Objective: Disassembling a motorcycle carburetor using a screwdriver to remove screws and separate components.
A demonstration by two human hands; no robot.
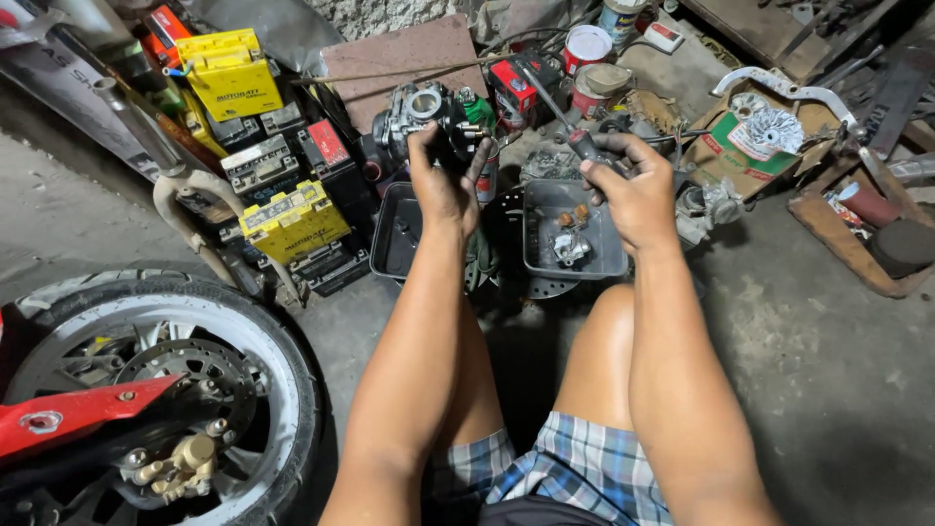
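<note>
My left hand (443, 185) grips a grey metal carburetor (421, 115), holding it up above a dark plastic tray (397, 239). My right hand (631, 190) is closed on the dark handle of a screwdriver (582, 144), whose thin shaft runs up and left toward the carburetor. Below my right hand a second grey tray (609, 255) holds small metal and brass parts (571, 244). My bare knees are in the foreground.
Yellow and black batteries (292, 219) are stacked at the left. A motorcycle wheel (166, 390) with a brake disc sits at the lower left. Paint cans (587, 44), a cardboard box (745, 161) with a metal fan part, and scrap clutter the back and right.
</note>
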